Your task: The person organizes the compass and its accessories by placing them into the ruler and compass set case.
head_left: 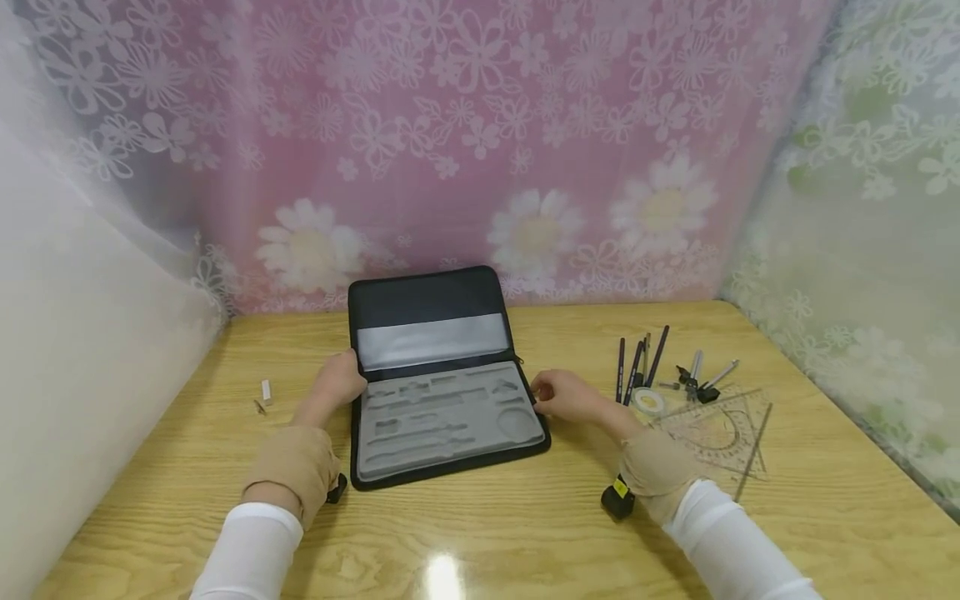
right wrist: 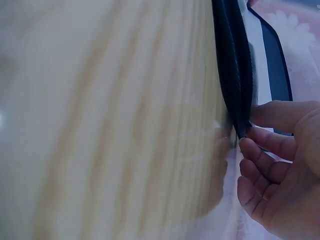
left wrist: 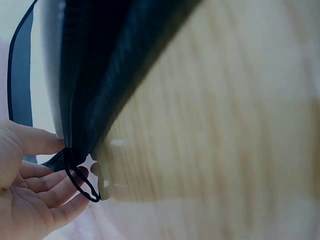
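Note:
A black zip case (head_left: 427, 300) lies unfolded on the table, its lid leaning back toward the curtain. Its lower half holds a grey moulded tray (head_left: 450, 425) with hollows of several shapes. My left hand (head_left: 337, 385) grips the case's left edge near the fold; in the left wrist view the left hand (left wrist: 37, 185) has its thumb on the edge (left wrist: 85, 100), beside a black loop. At the right edge my right hand (head_left: 570, 397) pinches the case; in the right wrist view the right hand (right wrist: 285, 160) holds that edge (right wrist: 235, 65) between thumb and fingers.
Right of the case lie dark pencils (head_left: 633, 372), a roll of tape (head_left: 648, 402), compass pieces (head_left: 707, 393) and clear set squares (head_left: 723, 429). A white eraser (head_left: 266, 392) and a small metal piece (head_left: 259, 407) lie on the left. A patterned curtain (head_left: 465, 167) hangs behind the table.

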Motion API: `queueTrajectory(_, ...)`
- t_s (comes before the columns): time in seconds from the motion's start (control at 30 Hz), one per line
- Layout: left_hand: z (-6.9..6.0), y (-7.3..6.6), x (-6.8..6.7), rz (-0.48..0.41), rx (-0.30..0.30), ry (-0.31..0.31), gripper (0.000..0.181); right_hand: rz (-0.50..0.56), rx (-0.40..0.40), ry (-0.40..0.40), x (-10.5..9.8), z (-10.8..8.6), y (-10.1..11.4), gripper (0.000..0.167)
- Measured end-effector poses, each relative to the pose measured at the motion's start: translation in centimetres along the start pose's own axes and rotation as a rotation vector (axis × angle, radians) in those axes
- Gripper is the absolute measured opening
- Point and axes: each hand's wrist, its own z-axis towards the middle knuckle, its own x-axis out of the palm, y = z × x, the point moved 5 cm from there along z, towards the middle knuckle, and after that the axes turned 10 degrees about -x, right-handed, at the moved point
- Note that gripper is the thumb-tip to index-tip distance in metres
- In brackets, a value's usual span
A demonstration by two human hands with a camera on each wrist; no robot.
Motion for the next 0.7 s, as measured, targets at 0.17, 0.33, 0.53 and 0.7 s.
queueTrajectory(0.17,-0.7,-1.7,0.1,0.014,0.069,-0.026,0.039,-0.019,-0.003,0.027,-0.6,-1.3,-0.3,0.024)
queueTrajectory(0.33,-0.8,-2.5,0.6,0.007,0.094,0.010,0.048,-0.040,-0.004,0.055,-0.9,-2.5,-0.8,0.023)
queueTrajectory(0.53,-0.9,-3.4,1.4,0.006,0.114,0.067,0.056,-0.049,0.018,0.083,-1.2,-4.0,-1.0,0.013)
queueTrajectory(0.7,-1.1,-3.8,1.7,-0.005,0.132,0.109,0.060,-0.106,-0.017,0.096,-1.5,-5.1,-0.8,0.009)
